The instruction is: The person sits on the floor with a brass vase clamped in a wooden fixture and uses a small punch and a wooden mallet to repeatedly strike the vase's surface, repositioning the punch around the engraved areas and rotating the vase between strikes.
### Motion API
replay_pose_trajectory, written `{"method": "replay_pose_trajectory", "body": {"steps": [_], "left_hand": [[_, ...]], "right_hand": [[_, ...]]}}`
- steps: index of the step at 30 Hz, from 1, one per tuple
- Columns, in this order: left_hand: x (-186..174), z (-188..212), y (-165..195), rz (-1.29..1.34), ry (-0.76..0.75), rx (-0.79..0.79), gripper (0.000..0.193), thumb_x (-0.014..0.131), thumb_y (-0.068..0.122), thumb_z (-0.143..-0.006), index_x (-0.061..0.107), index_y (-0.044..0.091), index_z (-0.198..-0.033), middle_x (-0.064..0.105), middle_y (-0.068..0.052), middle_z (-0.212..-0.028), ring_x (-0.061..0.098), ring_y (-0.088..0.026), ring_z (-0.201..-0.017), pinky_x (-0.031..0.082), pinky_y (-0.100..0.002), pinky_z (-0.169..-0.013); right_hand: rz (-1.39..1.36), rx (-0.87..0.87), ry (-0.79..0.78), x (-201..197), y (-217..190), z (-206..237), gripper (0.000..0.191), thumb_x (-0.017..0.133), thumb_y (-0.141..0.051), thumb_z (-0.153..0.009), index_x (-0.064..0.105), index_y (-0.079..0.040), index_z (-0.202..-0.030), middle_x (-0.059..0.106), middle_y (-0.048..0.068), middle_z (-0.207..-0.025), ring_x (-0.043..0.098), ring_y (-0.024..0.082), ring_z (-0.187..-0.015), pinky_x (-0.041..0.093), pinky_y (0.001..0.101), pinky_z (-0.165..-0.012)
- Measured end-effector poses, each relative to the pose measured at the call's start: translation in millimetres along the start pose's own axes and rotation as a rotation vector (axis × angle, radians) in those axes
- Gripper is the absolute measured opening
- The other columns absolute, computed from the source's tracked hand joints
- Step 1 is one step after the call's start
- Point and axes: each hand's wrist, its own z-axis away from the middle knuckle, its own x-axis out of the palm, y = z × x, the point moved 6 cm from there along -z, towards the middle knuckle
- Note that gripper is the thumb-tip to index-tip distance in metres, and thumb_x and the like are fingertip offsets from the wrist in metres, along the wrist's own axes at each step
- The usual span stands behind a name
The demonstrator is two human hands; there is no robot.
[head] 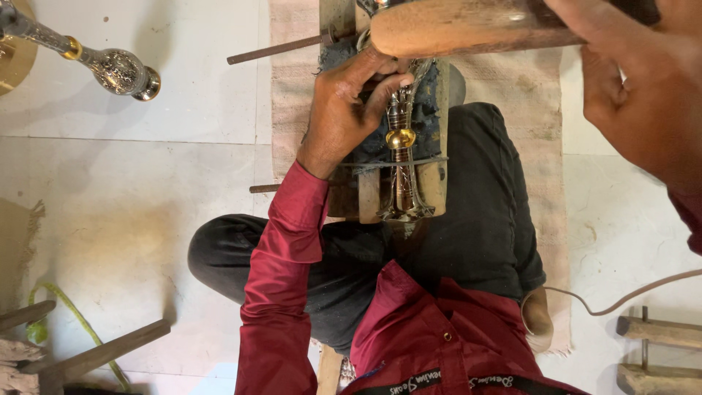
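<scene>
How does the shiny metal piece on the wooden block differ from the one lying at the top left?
The clamped metal piece lies along a wooden block, bound by wire and touched by the left hand; the loose metal piece rests untouched on the pale floor. The clamped one points up the picture; the loose one lies slanted. Both are engraved silver with a gold band.

No packages, signs or screens show anywhere on the floor; the one label-like thing is a narrow black band with pale lettering [468,381] across the front of the dark red shirt, at the bottom edge of the view, running roughly level from the middle toward the right
</scene>
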Motion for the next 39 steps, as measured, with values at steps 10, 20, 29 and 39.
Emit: {"method": "replay_pose_trajectory", "body": {"steps": [10, 20, 29, 39], "left_hand": [[3, 1, -10, -0.009, -0.051, -0.003, 0.036, 0.081, 0.006, -0.1, 0.067, 0.014, -0.132, 0.078, -0.007, -0.117, 0.08, -0.017, -0.103, 0.068, -0.031, -0.089], [0, -1, -8, 0.006, -0.049, 0.069, 0.045, 0.081, 0.005, -0.097, 0.061, 0.009, -0.138, 0.076, -0.009, -0.118, 0.078, -0.02, -0.109, 0.066, -0.034, -0.097], [3, 0, -17, 0.041, -0.091, 0.011, 0.042, 0.08, 0.005, -0.1, 0.062, 0.011, -0.138, 0.078, -0.008, -0.119, 0.079, -0.02, -0.111, 0.068, -0.033, -0.097], [4, -1, -13, -0.033, -0.066, 0.101, 0.043, 0.078, 0.005, -0.101, 0.061, 0.017, -0.139, 0.075, -0.007, -0.127, 0.077, -0.021, -0.116, 0.065, -0.034, -0.102]], "right_hand": [[-0.123, 0.051, 0.008, 2, 1, -1, 0.051, 0.059, 0.006, -0.101, 0.053, 0.002, -0.152, 0.069, 0.023, -0.13, 0.053, 0.02, -0.054, 0.038, 0.0322, -0.045], [0.078, -0.269, 0.134, 1, -3, 12, 0.044, 0.059, 0.013, -0.111, 0.05, 0.008, -0.153, 0.066, 0.027, -0.131, 0.068, 0.027, -0.1, 0.056, 0.032, -0.085], [-0.067, -0.1, 0.094, 13, 12, 12, 0.039, 0.059, 0.013, -0.107, 0.052, 0.015, -0.145, 0.065, 0.031, -0.127, 0.068, 0.033, -0.108, 0.055, 0.0364, -0.09], [0.46, -0.27, 0.153, 14, 14, 30, 0.053, 0.067, 0.011, -0.106, 0.056, -0.003, -0.155, 0.058, 0.017, -0.128, 0.056, 0.026, -0.116, 0.048, 0.0341, -0.095]]}}
